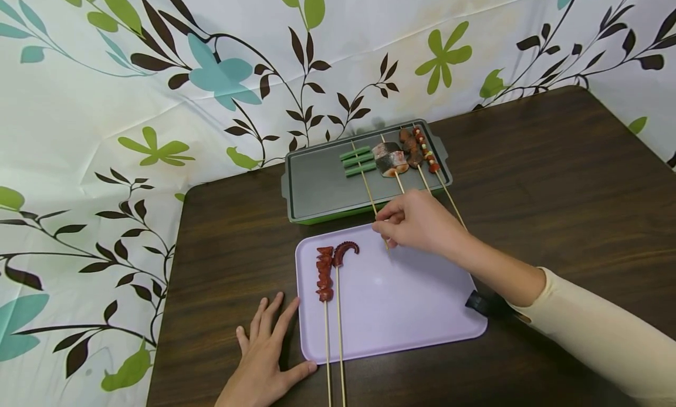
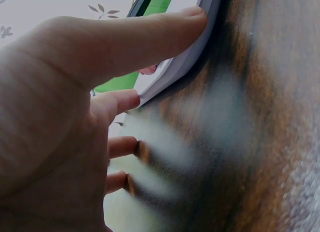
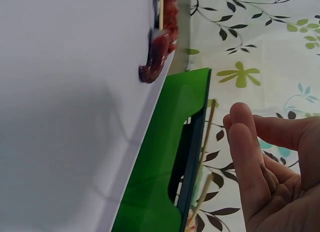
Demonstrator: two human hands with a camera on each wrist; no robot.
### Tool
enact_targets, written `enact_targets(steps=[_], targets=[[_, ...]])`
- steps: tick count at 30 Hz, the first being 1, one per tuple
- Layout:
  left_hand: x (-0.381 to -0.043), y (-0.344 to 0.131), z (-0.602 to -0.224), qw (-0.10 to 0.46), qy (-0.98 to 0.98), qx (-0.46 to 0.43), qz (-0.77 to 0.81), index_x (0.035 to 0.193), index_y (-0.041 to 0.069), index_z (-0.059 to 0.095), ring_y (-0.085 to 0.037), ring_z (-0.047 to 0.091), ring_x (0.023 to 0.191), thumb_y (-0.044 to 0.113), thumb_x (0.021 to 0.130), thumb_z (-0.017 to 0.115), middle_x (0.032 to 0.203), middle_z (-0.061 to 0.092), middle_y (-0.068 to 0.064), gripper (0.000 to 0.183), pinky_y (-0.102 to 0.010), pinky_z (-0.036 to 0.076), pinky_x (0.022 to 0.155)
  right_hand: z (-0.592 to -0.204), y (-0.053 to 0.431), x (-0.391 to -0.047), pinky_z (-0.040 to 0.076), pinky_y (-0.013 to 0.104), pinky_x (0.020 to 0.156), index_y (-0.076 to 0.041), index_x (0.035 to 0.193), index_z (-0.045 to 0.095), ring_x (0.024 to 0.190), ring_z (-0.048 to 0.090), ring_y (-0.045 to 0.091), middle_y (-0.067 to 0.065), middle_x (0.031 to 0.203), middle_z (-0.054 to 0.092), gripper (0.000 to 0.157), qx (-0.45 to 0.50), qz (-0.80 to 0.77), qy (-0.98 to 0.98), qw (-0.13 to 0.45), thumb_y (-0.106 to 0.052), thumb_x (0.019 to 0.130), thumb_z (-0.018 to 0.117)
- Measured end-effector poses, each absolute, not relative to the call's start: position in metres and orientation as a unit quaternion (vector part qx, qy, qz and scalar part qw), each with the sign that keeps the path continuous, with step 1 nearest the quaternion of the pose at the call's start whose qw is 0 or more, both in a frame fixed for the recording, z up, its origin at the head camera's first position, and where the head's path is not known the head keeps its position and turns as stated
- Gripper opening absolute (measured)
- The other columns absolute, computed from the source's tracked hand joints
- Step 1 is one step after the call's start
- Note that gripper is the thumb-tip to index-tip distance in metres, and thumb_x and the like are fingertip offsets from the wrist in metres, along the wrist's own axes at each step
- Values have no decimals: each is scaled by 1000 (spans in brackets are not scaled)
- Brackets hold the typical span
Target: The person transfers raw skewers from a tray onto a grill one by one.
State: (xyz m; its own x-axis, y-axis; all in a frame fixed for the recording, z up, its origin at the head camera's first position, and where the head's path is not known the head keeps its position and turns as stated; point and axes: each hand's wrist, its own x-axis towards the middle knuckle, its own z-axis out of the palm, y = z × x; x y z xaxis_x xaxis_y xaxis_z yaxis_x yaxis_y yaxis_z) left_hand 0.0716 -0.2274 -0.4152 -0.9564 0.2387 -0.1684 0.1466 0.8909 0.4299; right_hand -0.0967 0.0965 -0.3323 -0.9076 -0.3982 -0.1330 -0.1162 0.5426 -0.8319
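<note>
Left hand (image 1: 261,357): fingers spread beside lilac rectangular tray (image 1: 401,301). Right hand (image 1: 419,222): at wooden-sticked green skewer (image 1: 361,169); pinching, I cannot tell.

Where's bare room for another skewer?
Purple tray, right of the tentacle skewer; grill, left of the green skewer; tabletop right of the grill, beyond the right sleeve. Crowded: grill's right end, four skewers; tray's left side, two, left hand alongside.

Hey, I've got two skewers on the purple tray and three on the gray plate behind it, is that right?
Not quite: the gray plate holds four, as the head view shows: the green skewer, the silver-skinned skewer, the brown skewer and the red-and-yellow skewer. The purple tray in front does hold two: the red skewer and the tentacle skewer.
</note>
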Motion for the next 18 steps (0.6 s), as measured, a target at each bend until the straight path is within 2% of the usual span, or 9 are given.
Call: enact_targets(steps=[5, 18], targets=[[71, -227, -415, 114, 966, 97, 209, 156, 38, 20, -44, 6, 144, 69, 71, 74, 160, 18, -10, 106, -89, 7, 84, -330, 100, -82, 46, 31, 50, -8, 98, 75, 63, 68, 18, -6, 64, 68, 18, -149, -453, 861, 174, -23, 89, 73], [71, -227, -414, 116, 964, 96, 218, 156, 39, 21, -44, 6, 144, 68, 71, 74, 159, 18, -10, 105, -89, 6, 84, -343, 97, -38, 48, 27, 56, -8, 98, 75, 58, 66, 12, -9, 64, 67, 17, -213, -466, 831, 215, -22, 89, 72]])
